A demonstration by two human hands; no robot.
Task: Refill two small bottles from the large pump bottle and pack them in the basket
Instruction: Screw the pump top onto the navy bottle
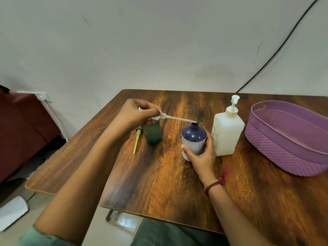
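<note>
My left hand (137,113) grips a white pump head (160,117) whose thin dip tube (182,119) reaches right, its tip just above the open neck of a small dark blue bottle (194,137). My right hand (202,156) holds that blue bottle upright on the table. A small green bottle (153,133) stands just below my left hand, partly hidden by it. A yellow pump tube (137,142) lies on the table to the left of the green bottle. The large white pump bottle (228,132) stands right of the blue bottle. The purple basket (287,139) sits at the right and looks empty.
The wooden table (159,174) has its left edge near a dark red piece of furniture (21,125). A black cable (276,48) runs down the wall behind the table. A white object (12,212) lies on the floor at lower left.
</note>
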